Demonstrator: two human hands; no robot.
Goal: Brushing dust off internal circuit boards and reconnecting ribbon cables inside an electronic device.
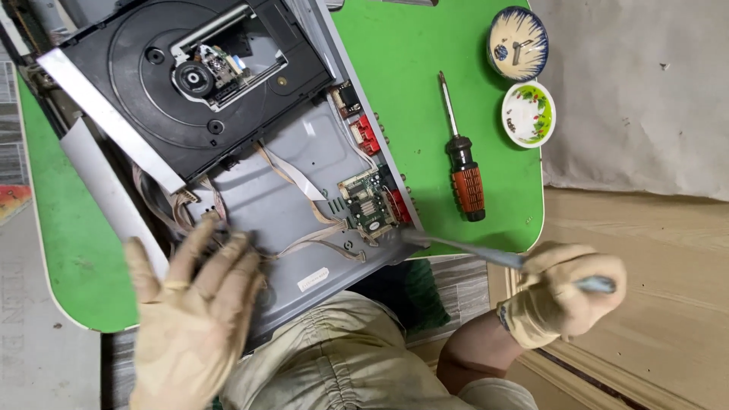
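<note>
Tabletop [456, 45]: green, filling the upper middle of the frame; it carries everything you are working on.
Disc player [304, 152]: opened, cover off, lying slantwise from the upper left toward the bottom centre, its near corner past the tabletop edge above your lap.
Disc tray [152, 99]: black, upper left, the lens unit bare at its middle.
Left hand [194, 304]: gloved, lower left, fingers spread flat on the player's near end, just beside the flat ribbon cables [304, 182].
Right hand [562, 292]: gloved, lower right, fingers closed around a screwdriver [463, 249] whose tip points at the player's edge by the small circuit board [368, 203].
Spare screwdriver [465, 163]: orange and black handle, lying to the right of the player.
Two small bowls [518, 42]: upper right; the blue one holds small parts, and I cannot tell which kind.
Risk: if your tip slips it could, I judge, gouge the board or nick a ribbon cable. Lift your left hand and the overhanging player may tip toward you.
</note>
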